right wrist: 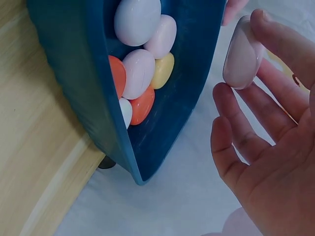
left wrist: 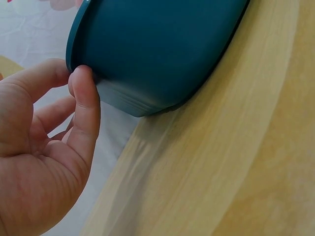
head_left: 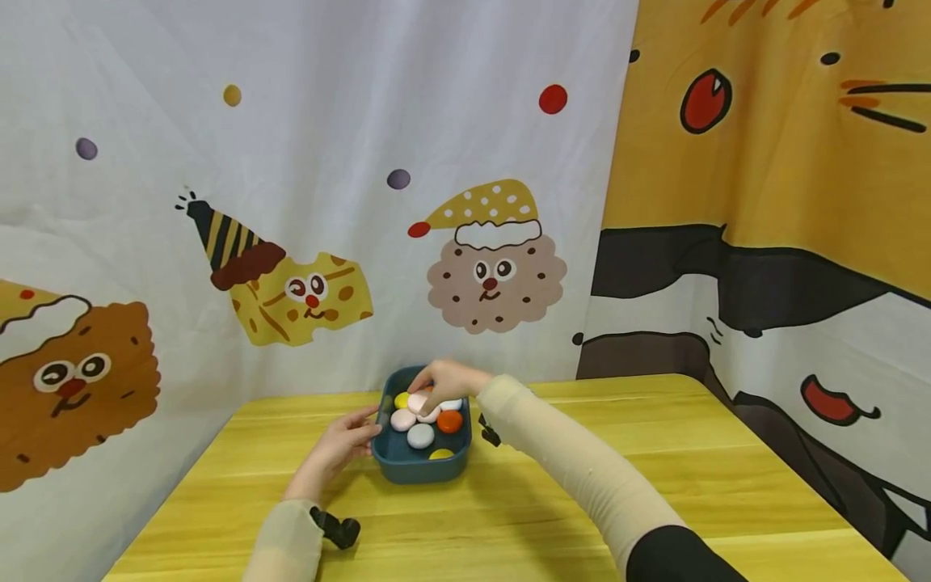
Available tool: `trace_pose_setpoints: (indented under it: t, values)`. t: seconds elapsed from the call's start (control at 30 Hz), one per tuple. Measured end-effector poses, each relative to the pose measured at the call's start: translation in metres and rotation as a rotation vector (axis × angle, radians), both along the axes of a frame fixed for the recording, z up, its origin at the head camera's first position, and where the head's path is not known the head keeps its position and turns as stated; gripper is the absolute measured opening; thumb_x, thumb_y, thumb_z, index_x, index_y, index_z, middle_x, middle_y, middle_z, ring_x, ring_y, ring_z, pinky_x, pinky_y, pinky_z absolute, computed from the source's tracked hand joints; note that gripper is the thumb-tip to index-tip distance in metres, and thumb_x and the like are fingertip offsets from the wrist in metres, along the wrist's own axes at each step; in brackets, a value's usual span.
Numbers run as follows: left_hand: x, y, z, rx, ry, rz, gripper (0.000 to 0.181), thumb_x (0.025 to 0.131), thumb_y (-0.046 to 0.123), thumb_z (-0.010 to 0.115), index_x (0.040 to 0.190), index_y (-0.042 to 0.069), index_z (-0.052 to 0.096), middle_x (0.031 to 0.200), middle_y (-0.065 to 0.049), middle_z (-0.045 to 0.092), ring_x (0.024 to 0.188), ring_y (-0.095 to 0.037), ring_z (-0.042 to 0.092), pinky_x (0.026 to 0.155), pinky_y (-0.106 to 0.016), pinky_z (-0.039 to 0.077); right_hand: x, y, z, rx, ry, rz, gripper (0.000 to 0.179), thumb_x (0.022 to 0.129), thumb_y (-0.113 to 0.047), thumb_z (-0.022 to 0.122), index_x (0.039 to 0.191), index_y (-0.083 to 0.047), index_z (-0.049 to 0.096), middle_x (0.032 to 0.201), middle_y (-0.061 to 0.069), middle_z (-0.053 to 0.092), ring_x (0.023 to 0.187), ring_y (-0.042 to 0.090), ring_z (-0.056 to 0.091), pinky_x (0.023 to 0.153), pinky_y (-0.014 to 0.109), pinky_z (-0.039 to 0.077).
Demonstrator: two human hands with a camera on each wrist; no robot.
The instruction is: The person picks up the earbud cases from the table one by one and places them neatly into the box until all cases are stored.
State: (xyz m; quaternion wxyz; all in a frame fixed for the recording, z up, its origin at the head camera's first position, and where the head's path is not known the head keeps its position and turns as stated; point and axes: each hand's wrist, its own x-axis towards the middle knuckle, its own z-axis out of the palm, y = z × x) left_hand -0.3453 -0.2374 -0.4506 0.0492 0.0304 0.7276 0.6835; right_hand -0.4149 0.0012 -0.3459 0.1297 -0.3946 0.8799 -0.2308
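Note:
A deep teal plastic bin (head_left: 420,472) stands on the table with several smooth oval pebbles inside. My left hand (head_left: 345,443) is at its left side; in the left wrist view, thumb and finger pinch the rim of the bin. Over the bin, my right hand (head_left: 449,381) holds a pale pink pebble (right wrist: 241,55) between thumb and fingertips. The pebbles lying in the bin include a pale grey one (head_left: 420,436), an orange one (head_left: 449,421), a pink one (head_left: 403,419) and a yellow one (head_left: 441,454). The right hand hides part of the pile.
The bin stands toward the back of a yellow wood-grain table (head_left: 582,501). Right behind the table's far edge hangs a white cloth (head_left: 305,162) with cartoon prints. A yellow printed cloth (head_left: 785,178) hangs at the right.

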Motion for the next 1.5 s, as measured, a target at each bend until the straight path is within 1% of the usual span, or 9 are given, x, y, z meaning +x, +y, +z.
trace_pose_setpoints:
  t: [0.13, 0.2, 0.37, 0.53, 0.63, 0.83, 1.0, 1.23, 1.5]
  values:
    - [0.0, 0.0, 0.0, 0.002, -0.003, -0.002, 0.055, 0.097, 0.005, 0.056, 0.147, -0.004, 0.035, 0.102, -0.015, 0.056, 0.069, -0.015, 0.054, 0.063, -0.03, 0.051, 0.0, -0.003, -0.001, 0.01, -0.008, 0.007, 0.045, 0.077, -0.02, 0.083, 0.12, -0.015, 0.071, 0.119, -0.004, 0.065, 0.116, 0.022, 0.056, 0.091, 0.025, 0.046]
    - [0.0, 0.001, 0.001, 0.002, 0.001, -0.002, 0.055, 0.097, 0.005, 0.056, 0.147, -0.004, 0.035, 0.104, -0.016, 0.056, 0.069, -0.015, 0.054, 0.062, -0.029, 0.051, 0.0, -0.005, -0.001, 0.014, -0.009, 0.008, 0.044, 0.077, -0.019, 0.083, 0.119, -0.015, 0.071, 0.119, -0.004, 0.065, 0.116, 0.021, 0.056, 0.09, 0.025, 0.046]
    - [0.001, 0.001, 0.005, -0.002, 0.005, 0.001, 0.055, 0.097, 0.004, 0.056, 0.147, -0.003, 0.035, 0.1, -0.012, 0.055, 0.069, -0.014, 0.053, 0.061, -0.026, 0.05, 0.002, -0.008, -0.001, 0.046, 0.0, -0.001, 0.045, 0.077, -0.019, 0.083, 0.12, -0.015, 0.07, 0.119, -0.005, 0.064, 0.112, 0.015, 0.056, 0.088, 0.024, 0.046]
    - [0.002, 0.001, 0.006, 0.004, 0.004, 0.002, 0.056, 0.096, 0.005, 0.058, 0.147, -0.003, 0.036, 0.096, -0.008, 0.055, 0.068, -0.014, 0.053, 0.06, -0.026, 0.05, 0.004, -0.011, -0.007, 0.086, -0.003, 0.003, 0.046, 0.077, -0.021, 0.083, 0.121, -0.017, 0.07, 0.122, -0.005, 0.062, 0.115, 0.02, 0.056, 0.087, 0.024, 0.047]
    - [0.002, 0.001, 0.006, 0.005, 0.002, -0.002, 0.056, 0.096, 0.004, 0.057, 0.147, -0.004, 0.036, 0.096, -0.009, 0.055, 0.068, -0.014, 0.053, 0.061, -0.027, 0.05, 0.003, -0.012, -0.01, 0.1, 0.003, 0.017, 0.045, 0.078, -0.021, 0.083, 0.121, -0.018, 0.07, 0.122, -0.006, 0.062, 0.114, 0.017, 0.056, 0.088, 0.024, 0.046]
    - [0.001, 0.0, 0.005, 0.011, 0.01, -0.006, 0.054, 0.096, 0.003, 0.055, 0.147, -0.004, 0.036, 0.097, -0.009, 0.055, 0.067, -0.014, 0.053, 0.061, -0.026, 0.05, 0.003, -0.016, -0.011, 0.099, 0.003, 0.046, 0.045, 0.078, -0.02, 0.083, 0.12, -0.018, 0.07, 0.118, -0.008, 0.063, 0.102, 0.007, 0.057, 0.083, 0.022, 0.048]
    - [0.001, 0.0, 0.004, 0.012, 0.017, -0.009, 0.055, 0.096, 0.002, 0.056, 0.147, -0.004, 0.036, 0.095, -0.007, 0.055, 0.067, -0.013, 0.052, 0.061, -0.027, 0.05, 0.004, -0.02, -0.012, 0.099, 0.008, 0.07, 0.043, 0.078, -0.018, 0.082, 0.12, -0.016, 0.071, 0.115, -0.009, 0.064, 0.1, 0.006, 0.058, 0.082, 0.022, 0.049]
    - [0.002, 0.001, 0.004, 0.006, 0.015, -0.002, 0.056, 0.095, 0.005, 0.059, 0.146, -0.004, 0.038, 0.098, -0.009, 0.055, 0.068, -0.014, 0.053, 0.063, -0.029, 0.051, 0.01, -0.026, -0.016, 0.105, -0.037, 0.06, 0.042, 0.078, -0.015, 0.082, 0.119, -0.016, 0.071, 0.117, -0.008, 0.063, 0.095, 0.005, 0.058, 0.073, 0.021, 0.05]
    - [0.002, 0.001, 0.001, -0.007, 0.005, 0.008, 0.054, 0.096, 0.005, 0.057, 0.146, -0.003, 0.038, 0.101, -0.011, 0.055, 0.069, -0.015, 0.053, 0.063, -0.028, 0.051, 0.012, -0.031, -0.023, 0.144, 0.011, 0.076, 0.042, 0.077, -0.019, 0.083, 0.117, -0.022, 0.072, 0.115, -0.01, 0.063, 0.098, 0.006, 0.057, 0.077, 0.021, 0.049]
